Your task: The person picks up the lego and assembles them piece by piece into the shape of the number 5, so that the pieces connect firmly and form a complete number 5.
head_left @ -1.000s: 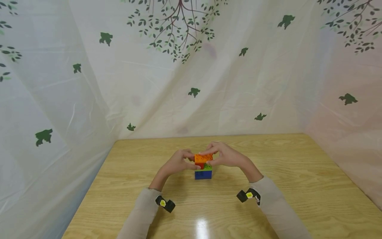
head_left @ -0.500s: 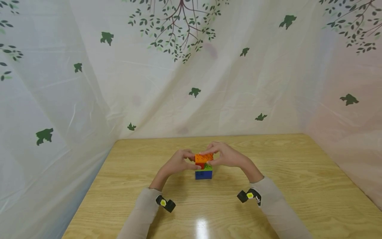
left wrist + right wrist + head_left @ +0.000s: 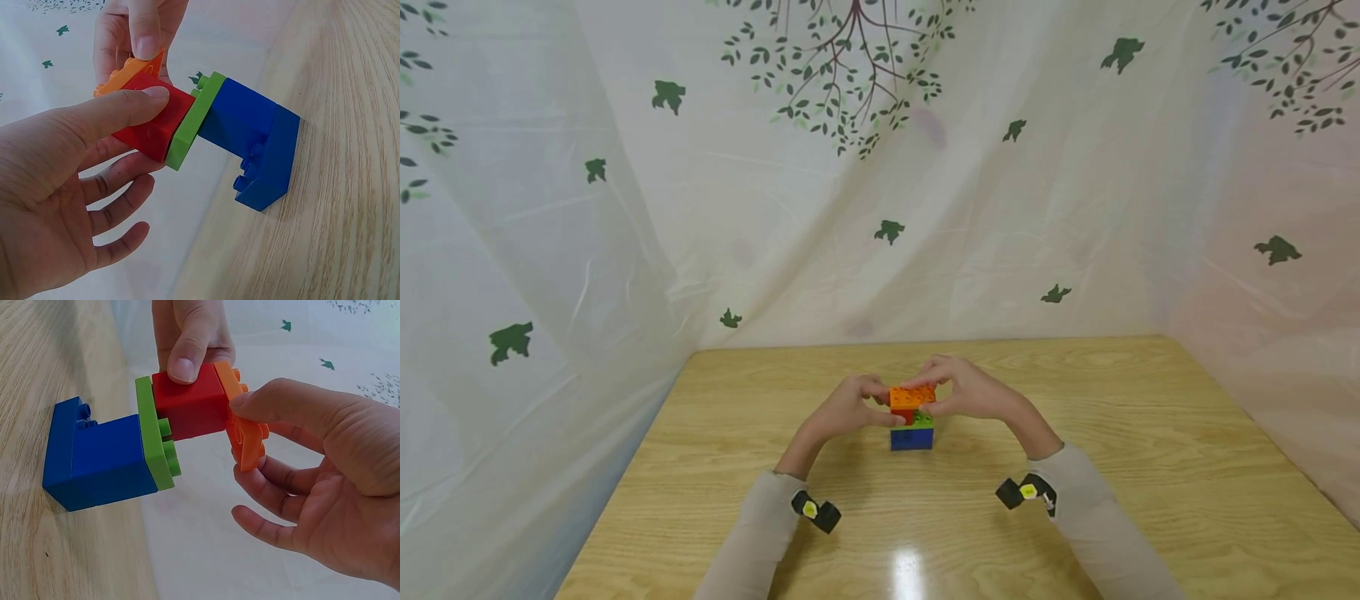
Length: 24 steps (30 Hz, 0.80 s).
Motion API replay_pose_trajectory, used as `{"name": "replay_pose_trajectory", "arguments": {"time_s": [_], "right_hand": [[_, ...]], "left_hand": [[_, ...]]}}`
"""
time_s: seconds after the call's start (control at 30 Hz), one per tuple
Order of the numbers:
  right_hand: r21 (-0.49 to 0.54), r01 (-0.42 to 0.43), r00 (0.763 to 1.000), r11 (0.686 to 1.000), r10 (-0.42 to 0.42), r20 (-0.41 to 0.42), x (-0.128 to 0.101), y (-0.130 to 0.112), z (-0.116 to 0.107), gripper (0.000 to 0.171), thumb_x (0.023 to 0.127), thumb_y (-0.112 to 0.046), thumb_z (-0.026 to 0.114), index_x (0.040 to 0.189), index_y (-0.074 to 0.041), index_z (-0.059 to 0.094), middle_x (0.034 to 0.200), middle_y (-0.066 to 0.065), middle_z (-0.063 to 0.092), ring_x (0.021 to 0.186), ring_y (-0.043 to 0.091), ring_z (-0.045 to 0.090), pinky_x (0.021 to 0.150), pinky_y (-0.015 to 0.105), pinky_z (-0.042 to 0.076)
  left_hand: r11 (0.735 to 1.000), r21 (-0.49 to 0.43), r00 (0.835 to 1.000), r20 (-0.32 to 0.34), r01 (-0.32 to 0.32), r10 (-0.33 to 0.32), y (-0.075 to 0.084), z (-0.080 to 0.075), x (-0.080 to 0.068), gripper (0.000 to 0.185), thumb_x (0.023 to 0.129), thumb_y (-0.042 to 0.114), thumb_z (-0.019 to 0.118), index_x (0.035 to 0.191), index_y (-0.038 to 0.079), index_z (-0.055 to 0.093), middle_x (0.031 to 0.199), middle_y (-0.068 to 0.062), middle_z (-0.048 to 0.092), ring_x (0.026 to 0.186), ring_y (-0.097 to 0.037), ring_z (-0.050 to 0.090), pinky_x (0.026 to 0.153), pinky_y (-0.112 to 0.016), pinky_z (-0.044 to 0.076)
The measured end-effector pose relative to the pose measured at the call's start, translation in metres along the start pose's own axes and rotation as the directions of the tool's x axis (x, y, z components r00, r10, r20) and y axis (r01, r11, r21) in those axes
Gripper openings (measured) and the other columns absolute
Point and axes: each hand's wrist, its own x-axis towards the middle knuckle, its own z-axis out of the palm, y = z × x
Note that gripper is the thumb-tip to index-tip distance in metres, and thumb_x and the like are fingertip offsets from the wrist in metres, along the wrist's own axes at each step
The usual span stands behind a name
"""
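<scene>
A small tower of toy building bricks stands on the wooden table (image 3: 737, 533). At its foot is a low blue brick (image 3: 279, 156), with a taller blue brick (image 3: 109, 465) on one end of it. Above come a thin green brick (image 3: 150, 431), a red brick (image 3: 150, 139) over part of the green one's studs, and an orange brick (image 3: 252, 447) at the top. My left hand (image 3: 846, 407) pinches the red brick between thumb and fingers. With thumb and fingertips, my right hand (image 3: 966, 390) holds the orange brick, which overhangs the red one.
A pale curtain (image 3: 805, 275) printed with leaves and branches hangs behind the table and along both sides. Black wrist cameras, one at the left (image 3: 817, 511) and one at the right (image 3: 1019, 492), sit on the sleeves above the tabletop.
</scene>
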Motion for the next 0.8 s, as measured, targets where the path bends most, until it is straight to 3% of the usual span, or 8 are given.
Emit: {"name": "replay_pose_trajectory", "arguments": {"time_s": [0.37, 0.63, 0.8], "right_hand": [[-0.018, 0.009, 1.0, 1.0, -0.009, -0.003, 0.0004, -0.002, -0.0007, 0.037, 0.09, -0.011, 0.075, 0.127, -0.011, 0.073, 0.114, 0.006, 0.067, 0.1, 0.019, 0.056, 0.087, 0.034, 0.049], [-0.029, 0.01, 1.0, 1.0, -0.01, -0.002, 0.0004, -0.0007, -0.0007, 0.037, 0.09, -0.011, 0.075, 0.127, -0.014, 0.072, 0.114, 0.003, 0.068, 0.097, 0.017, 0.056, 0.087, 0.035, 0.049], [-0.029, 0.019, 1.0, 0.999, -0.019, 0.001, 0.0002, 0.0004, -0.002, 0.04, 0.09, -0.013, 0.076, 0.13, -0.011, 0.07, 0.115, 0.004, 0.067, 0.095, 0.017, 0.055, 0.086, 0.035, 0.048]], "left_hand": [[1.0, 0.008, 1.0, 0.006, 0.004, -0.004, -0.0005, 0.0003, 0.0002, 0.018, 0.084, 0.019, 0.085, 0.094, 0.006, 0.079, 0.092, -0.006, 0.069, 0.082, -0.013, 0.054, 0.076, -0.034, 0.048], [1.0, 0.026, 1.0, 0.003, 0.013, -0.013, 0.0004, -0.0001, -0.0009, 0.02, 0.085, 0.022, 0.085, 0.096, 0.007, 0.079, 0.093, -0.005, 0.071, 0.087, -0.016, 0.059, 0.087, -0.044, 0.052], [0.999, 0.029, 1.0, 0.009, 0.027, -0.028, -0.0005, -0.0002, -0.0002, 0.019, 0.084, 0.022, 0.085, 0.097, 0.009, 0.079, 0.095, -0.004, 0.072, 0.088, -0.018, 0.059, 0.081, -0.035, 0.051]]}}
